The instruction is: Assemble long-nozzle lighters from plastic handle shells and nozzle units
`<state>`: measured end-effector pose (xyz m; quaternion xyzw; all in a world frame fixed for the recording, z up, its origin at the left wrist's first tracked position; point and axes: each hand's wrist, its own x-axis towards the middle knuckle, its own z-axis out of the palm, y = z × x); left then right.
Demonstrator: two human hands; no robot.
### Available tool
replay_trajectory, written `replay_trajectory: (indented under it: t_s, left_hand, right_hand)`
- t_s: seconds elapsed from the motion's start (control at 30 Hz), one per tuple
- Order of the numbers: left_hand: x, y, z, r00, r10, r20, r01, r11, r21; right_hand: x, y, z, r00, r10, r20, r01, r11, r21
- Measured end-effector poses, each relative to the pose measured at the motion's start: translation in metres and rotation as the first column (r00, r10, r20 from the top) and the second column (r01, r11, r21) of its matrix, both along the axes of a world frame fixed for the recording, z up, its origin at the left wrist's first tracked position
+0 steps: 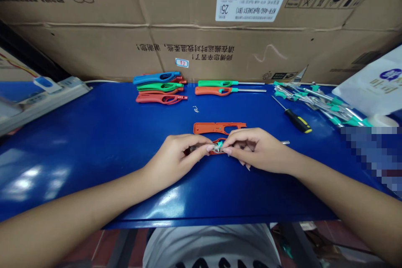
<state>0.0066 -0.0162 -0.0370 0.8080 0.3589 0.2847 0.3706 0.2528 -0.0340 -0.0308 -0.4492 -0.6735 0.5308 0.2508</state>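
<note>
Far left: hard white power strip (56,96) on the glossy blue worktop (106,134). Next, a stack of handles (149,99), smooth plastic in blue, green and red, slotted; no metal tube shows on these.

Centre: left hand (185,155), thumb and fingertip pressed together on a small teal-and-whitish part (220,145); what its curled fingers cover cannot be told. The part sits just above a red-orange shell (220,139), mostly hidden under the hands. Beyond it lies a loose orange half-shell (204,128), flat, with a looped opening. Behind are a green lighter (215,83) and an orange lighter (207,91), each with a slim metal tube; these look complete.

Right hand (254,150) pinches the same part from its side. A metal tip (285,143) pokes out past it.

Judgement: this unit is open, halves apart, not joined. Further right: black-and-yellow screwdriver (300,121), then shiny tubes with teal fittings (326,102), heaped; these appear unused.
</note>
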Motion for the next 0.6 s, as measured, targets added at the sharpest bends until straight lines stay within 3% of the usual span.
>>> replay_trajectory:
  t_s: [0.6]
  left_hand:
    - [0.0001,-0.0002,0.0026,1.0,0.009,0.011,-0.009,1.0,-0.008]
  right_hand:
    - [0.0003,0.0019,-0.0005,1.0,0.004,0.012,-0.003,1.0,-0.021]
